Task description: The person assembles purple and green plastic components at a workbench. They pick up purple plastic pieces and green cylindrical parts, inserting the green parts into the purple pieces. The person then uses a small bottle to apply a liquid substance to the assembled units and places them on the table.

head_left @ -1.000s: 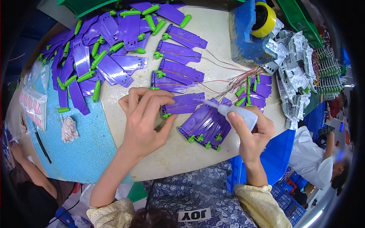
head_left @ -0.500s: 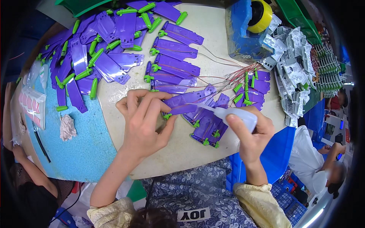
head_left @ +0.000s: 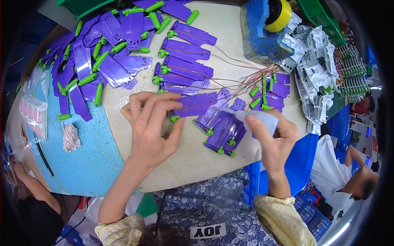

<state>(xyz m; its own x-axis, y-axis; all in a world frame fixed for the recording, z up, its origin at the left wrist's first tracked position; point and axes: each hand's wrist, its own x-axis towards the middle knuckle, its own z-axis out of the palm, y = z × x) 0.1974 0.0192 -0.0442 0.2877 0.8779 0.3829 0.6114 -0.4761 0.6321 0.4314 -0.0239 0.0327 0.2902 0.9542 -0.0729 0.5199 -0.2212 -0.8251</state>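
Note:
My left hand (head_left: 150, 127) pinches the green-tipped end of a purple plastic panel (head_left: 199, 103), held a little above the table with a thin wire along its face. In my right hand (head_left: 276, 141) is a white squeeze bottle (head_left: 266, 121), tilted so its thin nozzle points left at the panel's free end. Whether the tip touches it I cannot tell. Below the nozzle lie several overlapping purple panels (head_left: 225, 129) with green ends. Beyond my left hand, more wired panels (head_left: 186, 52) lie in a column, their red and white wires (head_left: 252, 76) running right.
A large heap of purple panels (head_left: 84, 57) covers the back left, beside a blue mat (head_left: 92, 151) with crumpled tissue (head_left: 71, 137). Right stand a blue tape dispenser (head_left: 256, 35), grey plastic parts (head_left: 316, 78), smaller purple pieces (head_left: 280, 89) and a blue bin (head_left: 301, 164). Other people sit at both sides.
The held panel has turned to show more of its broad face. The bottle's nozzle has shifted right, from over the panel's face to its free end. My left hand stays on the panel.

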